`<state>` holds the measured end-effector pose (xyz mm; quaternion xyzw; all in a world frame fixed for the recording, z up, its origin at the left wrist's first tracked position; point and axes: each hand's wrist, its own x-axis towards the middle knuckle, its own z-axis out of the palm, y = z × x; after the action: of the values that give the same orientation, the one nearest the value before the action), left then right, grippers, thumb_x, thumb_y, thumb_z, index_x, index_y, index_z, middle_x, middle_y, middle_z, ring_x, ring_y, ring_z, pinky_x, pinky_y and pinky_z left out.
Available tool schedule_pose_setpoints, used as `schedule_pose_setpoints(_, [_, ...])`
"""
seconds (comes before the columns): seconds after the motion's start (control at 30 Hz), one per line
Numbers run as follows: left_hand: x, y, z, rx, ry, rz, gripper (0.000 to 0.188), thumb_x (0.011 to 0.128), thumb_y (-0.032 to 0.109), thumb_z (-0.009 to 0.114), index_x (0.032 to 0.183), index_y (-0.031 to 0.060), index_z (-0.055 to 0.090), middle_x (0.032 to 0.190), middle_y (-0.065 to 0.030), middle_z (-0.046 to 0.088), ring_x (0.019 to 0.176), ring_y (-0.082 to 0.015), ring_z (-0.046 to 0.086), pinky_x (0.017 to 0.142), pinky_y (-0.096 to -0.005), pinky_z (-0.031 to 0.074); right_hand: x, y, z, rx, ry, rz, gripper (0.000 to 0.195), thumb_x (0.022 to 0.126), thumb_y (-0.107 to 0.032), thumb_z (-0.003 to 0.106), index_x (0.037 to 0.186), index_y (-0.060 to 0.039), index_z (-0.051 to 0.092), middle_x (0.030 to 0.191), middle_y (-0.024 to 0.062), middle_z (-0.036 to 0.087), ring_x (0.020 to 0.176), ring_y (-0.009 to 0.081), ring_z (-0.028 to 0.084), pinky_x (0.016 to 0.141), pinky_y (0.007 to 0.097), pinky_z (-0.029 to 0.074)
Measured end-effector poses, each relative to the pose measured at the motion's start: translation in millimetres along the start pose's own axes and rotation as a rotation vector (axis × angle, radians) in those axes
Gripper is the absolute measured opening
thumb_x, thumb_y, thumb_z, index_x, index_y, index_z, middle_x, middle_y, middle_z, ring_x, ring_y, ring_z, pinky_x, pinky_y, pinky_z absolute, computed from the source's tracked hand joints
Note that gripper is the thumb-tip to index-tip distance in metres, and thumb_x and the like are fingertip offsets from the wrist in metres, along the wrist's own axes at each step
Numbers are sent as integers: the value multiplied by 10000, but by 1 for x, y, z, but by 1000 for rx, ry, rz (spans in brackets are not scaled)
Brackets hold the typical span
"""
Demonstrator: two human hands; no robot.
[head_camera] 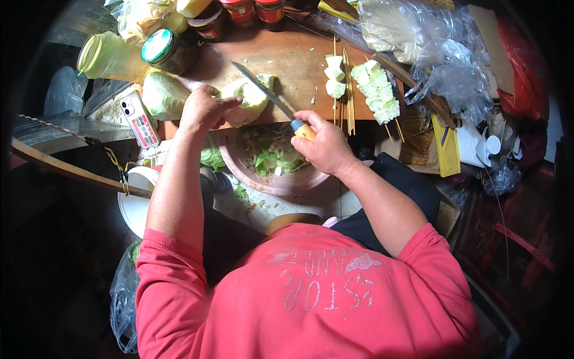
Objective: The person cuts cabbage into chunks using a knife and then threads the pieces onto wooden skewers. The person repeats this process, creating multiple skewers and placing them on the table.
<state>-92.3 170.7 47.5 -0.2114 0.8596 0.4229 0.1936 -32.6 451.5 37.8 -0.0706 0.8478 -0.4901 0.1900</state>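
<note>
My right hand point(323, 142) grips the yellow and blue handle of a long-bladed knife point(264, 89). The blade slants up and left across a cut cabbage point(245, 99) at the near edge of a wooden board point(296, 63). My left hand point(205, 107) lies at the cabbage's left side, thumb towards its cut face; whether its hidden fingers grip it, I cannot tell. A second cabbage point(164, 95) sits left of that hand. At the board's right lie skewered cabbage pieces point(335, 77), loose bamboo skewers point(348, 98) and a fuller cabbage skewer point(376, 92).
Below the board's edge stands a pink basin point(276, 186) with cabbage scraps. A phone point(139, 120), a green-lidded jar point(166, 50) and a yellowish plastic jar point(110, 56) are at the left. Red-lidded jars point(270, 13) stand behind; plastic bags point(453, 67) crowd the right.
</note>
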Motion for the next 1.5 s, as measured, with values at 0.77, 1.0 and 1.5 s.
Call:
schedule_pose_setpoints(0.77, [11,0,5,195,160,72,666,690,529,872,961,-60,720,863,-197,745,836,-286,733,803,-385,554,19,-28,-24,397,-233,409,645,937,-223,675,1491,-1,432,768,25,587,508,85,533,437,252,430])
schedule_pose_setpoints(1.0, [3,13,5,215,124,44,547,699,492,867,810,-22,716,772,-165,730,729,-256,715,728,-382,548,33,-27,-17,372,-255,448,680,937,-225,666,1520,1,399,761,31,579,502,101,530,430,268,434])
schedule_pose_setpoints(1.5, [21,-30,6,103,77,-27,817,638,450,949,1231,-24,649,1010,-200,749,933,-267,738,844,-359,576,30,-18,-3,296,-100,372,560,873,-269,684,1336,26,570,732,60,629,528,136,576,497,308,498])
